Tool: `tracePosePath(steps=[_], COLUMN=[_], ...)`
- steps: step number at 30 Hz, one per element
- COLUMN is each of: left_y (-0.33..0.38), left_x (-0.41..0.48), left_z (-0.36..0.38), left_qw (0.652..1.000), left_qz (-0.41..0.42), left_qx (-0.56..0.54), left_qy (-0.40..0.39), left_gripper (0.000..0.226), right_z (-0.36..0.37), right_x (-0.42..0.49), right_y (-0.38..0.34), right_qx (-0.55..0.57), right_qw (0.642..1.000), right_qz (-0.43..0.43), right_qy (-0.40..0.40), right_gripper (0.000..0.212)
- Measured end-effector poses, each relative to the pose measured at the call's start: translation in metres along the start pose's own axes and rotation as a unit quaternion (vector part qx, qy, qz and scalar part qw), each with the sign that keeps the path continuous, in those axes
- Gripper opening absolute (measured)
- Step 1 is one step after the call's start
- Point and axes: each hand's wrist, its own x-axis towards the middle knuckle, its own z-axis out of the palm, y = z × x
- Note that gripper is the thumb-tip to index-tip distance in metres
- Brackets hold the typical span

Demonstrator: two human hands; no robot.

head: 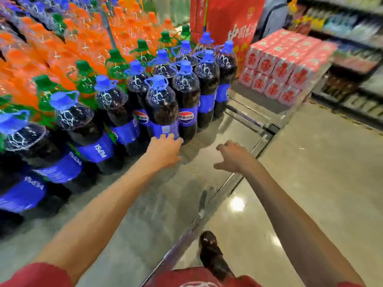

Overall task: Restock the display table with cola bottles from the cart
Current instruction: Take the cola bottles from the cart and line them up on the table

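Several big cola bottles with blue caps and blue labels stand in rows on the grey display table. My left hand rests against the base of the frontmost cola bottle, fingers touching its label; I cannot tell whether it grips it. My right hand hovers open above the table's right edge, holding nothing. The cart does not show clearly in this view.
Orange and green soda bottles fill the table behind the cola. Pink shrink-wrapped packs are stacked at the right on a low platform. A red carton stands behind. Store shelves line the far right. My foot is on the floor.
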Motion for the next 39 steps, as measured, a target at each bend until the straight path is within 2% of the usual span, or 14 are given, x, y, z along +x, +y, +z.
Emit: tracePosePath(steps=[3, 10, 14, 19, 28, 34, 39], left_y=[0.029, 0.107, 0.154, 0.213, 0.318, 0.371, 0.411], left_x=[-0.006, -0.026, -0.051, -0.095, -0.205, -0.289, -0.356], left_z=[-0.01, -0.03, -0.041, -0.046, -0.028, -0.016, -0.01], left_qw=[0.998, 0.979, 0.962, 0.939, 0.917, 0.886, 0.854], left_qz=[0.061, 0.2, 0.271, 0.342, 0.393, 0.46, 0.517], left_qx=[-0.032, -0.031, -0.013, 0.016, 0.061, 0.059, 0.061], left_qy=[0.011, 0.019, 0.028, 0.019, 0.035, 0.03, 0.025], left_gripper=[0.058, 0.056, 0.051, 0.057, 0.06, 0.062, 0.061], right_z=[0.006, 0.022, 0.042, 0.073, 0.132, 0.167, 0.19], right_x=[-0.04, -0.133, -0.191, -0.272, -0.445, -0.561, -0.645], right_y=[0.013, 0.046, 0.064, 0.079, 0.078, 0.057, 0.041], right_qx=[-0.003, 0.056, 0.087, 0.122, 0.144, 0.154, 0.169], right_qw=[0.999, 0.985, 0.97, 0.945, 0.902, 0.869, 0.839], right_qz=[0.051, 0.162, 0.229, 0.302, 0.407, 0.47, 0.516], right_qy=[-0.013, -0.01, -0.005, 0.012, 0.012, 0.019, 0.03], right_gripper=[0.073, 0.068, 0.072, 0.072, 0.071, 0.069, 0.055])
